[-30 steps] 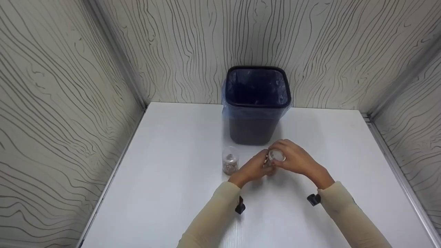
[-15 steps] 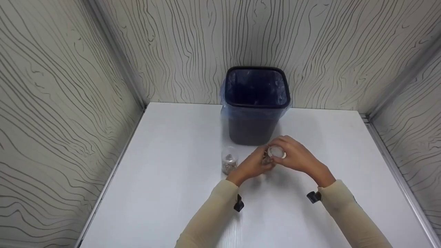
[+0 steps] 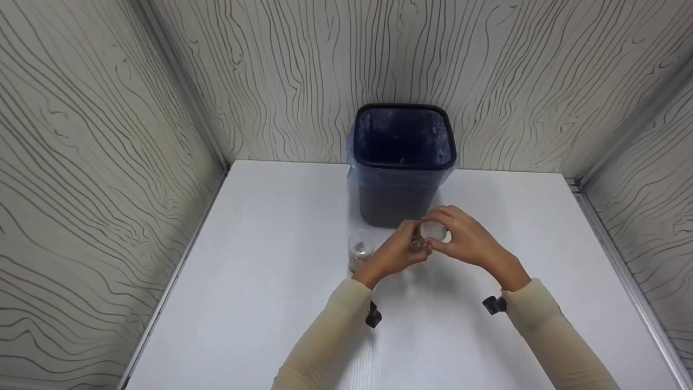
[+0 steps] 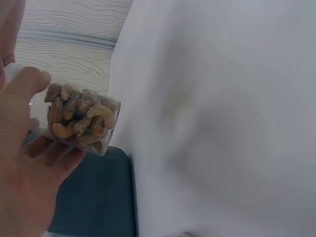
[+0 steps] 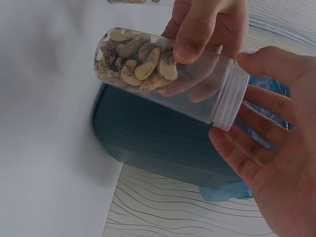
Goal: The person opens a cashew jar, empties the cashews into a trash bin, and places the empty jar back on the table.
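"What colours sit by your bench (image 3: 270, 244)'s far edge?"

"My bin (image 3: 398, 203) is dark, grey to teal, with a black rim (image 3: 405, 166) and a blue liner (image 3: 400, 177); the wall (image 3: 303, 70) is off-white with wavy grey lines."

"And nearer you?"

"White bench, cream sleeves (image 3: 330, 336), black wrist cameras (image 3: 494, 305). My jar (image 5: 192, 106) is clear, its lid (image 5: 231, 96) frosted white, the nuts (image 5: 136, 64) mottled tan and brown."

White table (image 3: 260, 244) set against back wall (image 3: 292, 81), flanked by left wall (image 3: 97, 189) and right wall (image 3: 658, 179). All three covered in pale panelling, patterned with dark, wavy wood-grain lines. Lines drawn mostly upright on back wall, slanted on left wall. Corners trimmed with grey strips (image 3: 180, 81). Table's right edge bordered by metal rail (image 3: 632, 287). Table brightly lit, soft grey shadows cast across it.
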Tool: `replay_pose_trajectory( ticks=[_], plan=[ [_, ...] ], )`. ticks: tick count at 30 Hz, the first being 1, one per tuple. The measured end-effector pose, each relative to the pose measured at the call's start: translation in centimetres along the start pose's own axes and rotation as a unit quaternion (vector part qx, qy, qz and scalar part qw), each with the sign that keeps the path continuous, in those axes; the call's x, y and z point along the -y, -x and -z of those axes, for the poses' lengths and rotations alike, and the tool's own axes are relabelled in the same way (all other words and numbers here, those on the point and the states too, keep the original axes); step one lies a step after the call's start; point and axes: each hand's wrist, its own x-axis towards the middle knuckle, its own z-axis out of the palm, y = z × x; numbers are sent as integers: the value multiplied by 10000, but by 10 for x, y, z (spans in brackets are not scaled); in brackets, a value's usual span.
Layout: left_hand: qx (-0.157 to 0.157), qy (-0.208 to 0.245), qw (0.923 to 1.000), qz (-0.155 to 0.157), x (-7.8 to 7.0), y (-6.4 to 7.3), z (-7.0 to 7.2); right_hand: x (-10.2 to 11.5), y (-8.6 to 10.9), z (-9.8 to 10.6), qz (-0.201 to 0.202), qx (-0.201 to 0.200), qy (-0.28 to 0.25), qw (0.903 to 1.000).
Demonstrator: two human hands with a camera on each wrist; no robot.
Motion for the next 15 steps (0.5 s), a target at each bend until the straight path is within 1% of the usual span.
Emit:
replay_pose_trajectory(
  ticks=[2,8,13,15],
  plan=[
    [-77,-86,9999,-105,0,0,2,1,-1,1,41,-68,-2,10000],
    [-298,-112,9990,-309,-2,-3,8,3,-4,5,219,-373,-35,9991],
    [-437,-202,9982,-354,-3,-5,13,4,-8,7,326,-600,21,9977],
    [-484,-335,9978,-314,-5,-6,16,4,-9,7,331,-662,46,9972]
  ],
)
